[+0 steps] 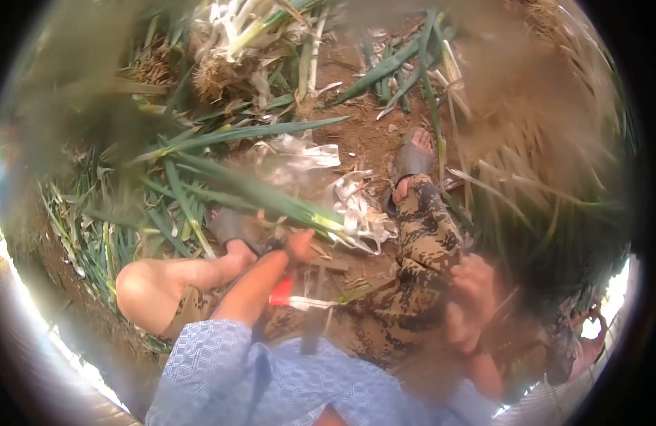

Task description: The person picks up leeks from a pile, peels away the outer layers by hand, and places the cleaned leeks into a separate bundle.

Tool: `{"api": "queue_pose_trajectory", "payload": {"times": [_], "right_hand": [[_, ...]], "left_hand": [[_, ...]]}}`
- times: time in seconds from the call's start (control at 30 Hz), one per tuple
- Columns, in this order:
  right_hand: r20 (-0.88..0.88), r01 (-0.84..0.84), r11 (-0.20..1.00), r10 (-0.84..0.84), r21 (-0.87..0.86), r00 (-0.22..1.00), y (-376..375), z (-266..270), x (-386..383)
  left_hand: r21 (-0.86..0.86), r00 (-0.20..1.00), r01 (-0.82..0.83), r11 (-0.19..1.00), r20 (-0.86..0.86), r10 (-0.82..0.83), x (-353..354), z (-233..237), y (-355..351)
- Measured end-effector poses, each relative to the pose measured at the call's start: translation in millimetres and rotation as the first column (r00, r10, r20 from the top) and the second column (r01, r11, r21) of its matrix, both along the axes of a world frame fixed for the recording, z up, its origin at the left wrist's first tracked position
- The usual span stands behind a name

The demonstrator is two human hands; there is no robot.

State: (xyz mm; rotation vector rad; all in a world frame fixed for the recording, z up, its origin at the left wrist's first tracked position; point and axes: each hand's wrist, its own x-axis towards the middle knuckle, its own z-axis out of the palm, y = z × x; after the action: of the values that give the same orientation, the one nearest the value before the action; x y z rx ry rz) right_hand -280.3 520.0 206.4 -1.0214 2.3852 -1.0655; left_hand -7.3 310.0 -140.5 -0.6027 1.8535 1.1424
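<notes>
My left hand is closed at the pale lower end of a bundle of green onions, whose long green leaves stretch up to the left. Its fingers are partly blurred, and the exact grip is hard to see. Over my right knee, my right hand has its fingers curled in and is smeared. Whatever it may hold cannot be made out. White peeled skins lie just beyond the onions' pale end. Across my lap is a red and white strip.
More green onions are heaped on the left. A clump with roots lies at the top. Loose leaves cover the brown soil. My sandalled foot rests ahead, and a blurred leafy pile stands on the right.
</notes>
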Motion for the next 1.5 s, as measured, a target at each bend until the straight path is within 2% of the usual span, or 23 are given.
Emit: {"api": "queue_pose_trajectory", "payload": {"times": [0.07, 0.13, 0.2, 0.27, 0.3, 0.33, 0.4, 0.47, 0.53, 0.63, 0.73, 0.83, 0.93, 0.97, 1.0, 1.03, 1.07, 1.13, 1.2, 1.27, 1.4, 1.47, 1.5], "right_hand": [[0.039, 0.012, 1.0, -0.011, -0.012, 0.999, -6, 1, -3], [0.046, 0.021, 1.0, -0.021, 0.0, 0.999, -5, -2, -5], [0.058, 0.019, 1.0, -0.018, -0.005, 0.998, -5, -3, -5], [0.063, 0.02, 1.0, -0.019, -0.02, 0.998, -7, -3, -5], [0.06, 0.052, 0.998, -0.049, -0.038, 0.997, -11, -3, -4], [0.069, 0.058, 0.997, -0.055, -0.041, 0.996, -12, -2, -4], [0.087, 0.073, 0.997, -0.07, -0.029, 0.994, -10, -2, -3], [0.108, 0.095, 0.995, -0.091, -0.033, 0.99, -8, -4, -3], [0.109, 0.105, 0.994, -0.104, -0.008, 0.989, -10, -2, -3], [0.149, 0.042, 0.999, -0.044, 0.017, 0.988, -5, -2, -9], [0.173, 0.04, 0.999, -0.038, -0.01, 0.984, -12, -5, -10], [0.151, 0.004, 1.0, -0.003, -0.005, 0.989, -29, 0, -17], [0.1, 0.007, 0.997, -0.015, 0.081, 0.995, -45, 7, -16], [0.1, 0.005, 0.998, -0.011, 0.057, 0.995, -47, 7, -15], [0.09, 0.005, 1.0, -0.008, 0.025, 0.996, -46, 6, -14], [0.081, 0.005, 1.0, -0.004, -0.004, 0.997, -42, 8, -13], [0.091, 0.034, 0.999, -0.032, -0.018, 0.995, -38, 4, -11], [0.12, 0.098, 0.995, -0.093, -0.034, 0.988, -28, -3, 0], [0.104, 0.114, 0.989, -0.104, -0.096, 0.989, -45, 3, 2], [0.092, 0.125, 0.986, -0.115, -0.11, 0.989, -51, 1, 6], [0.039, 0.171, 0.972, -0.167, -0.158, 0.985, -49, 0, 13], [0.057, 0.207, 0.965, -0.2, -0.159, 0.978, -42, 5, 19], [0.065, 0.223, 0.959, -0.214, -0.173, 0.975, -43, 5, 20]], "left_hand": [[-0.04, 0.979, -0.195, 0.98, -0.061, 0.192, -15, -5, -11], [-0.118, 0.859, -0.486, 0.866, -0.245, 0.449, -48, -16, -44], [-0.098, 0.722, -0.656, 0.748, -0.369, 0.585, -95, 15, -103], [-0.296, 0.829, -0.541, 0.788, -0.348, 0.438, -115, 17, -151], [-0.255, 0.966, -0.26, 0.931, -0.06, 0.253, -136, 41, -176], [-0.343, 0.965, -0.194, 0.919, -0.234, 0.117, -138, 47, -182], [-0.524, 0.842, -0.106, 0.845, -0.499, -0.204, -143, 56, -183], [-0.552, 0.688, -0.266, 0.79, -0.683, -0.246, -170, 53, -205], [-0.638, 0.736, -0.229, 0.735, -0.608, -0.299, -193, 42, -215], [-0.505, 0.919, -0.051, 0.861, -0.361, -0.157, -207, 22, -204], [-0.543, 0.899, 0.241, 0.805, -0.189, -0.396, -179, 14, -164], [-0.625, 0.778, 0.332, 0.706, -0.241, -0.58, -131, 1, -167], [-0.538, 0.823, 0.31, 0.784, -0.261, -0.505, -81, -25, -186], [-0.541, 0.878, 0.293, 0.789, -0.174, -0.446, -66, -21, -200], [-0.554, 0.92, 0.27, 0.788, -0.093, -0.38, -54, -14, -221], [-0.628, 0.905, 0.239, 0.741, -0.132, -0.404, -37, 7, -250], [-0.701, 0.884, 0.203, 0.683, -0.169, -0.436, -20, 31, -288], [-0.787, 0.888, 0.188, 0.588, -0.12, -0.444, -5, 94, -352], [-0.798, 0.901, 0.198, 0.569, -0.081, -0.427, 9, 147, -390], [-0.795, 0.92, 0.263, 0.547, 0.035, -0.391, 14, 208, -392], [-0.823, 0.943, 0.143, 0.549, -0.055, -0.328, 91, 217, -407], [-0.814, 0.966, 0.14, 0.563, -0.011, -0.257, 128, 231, -390], [-0.766, 0.962, 0.269, 0.583, 0.183, -0.204, 144, 257, -378]]}}
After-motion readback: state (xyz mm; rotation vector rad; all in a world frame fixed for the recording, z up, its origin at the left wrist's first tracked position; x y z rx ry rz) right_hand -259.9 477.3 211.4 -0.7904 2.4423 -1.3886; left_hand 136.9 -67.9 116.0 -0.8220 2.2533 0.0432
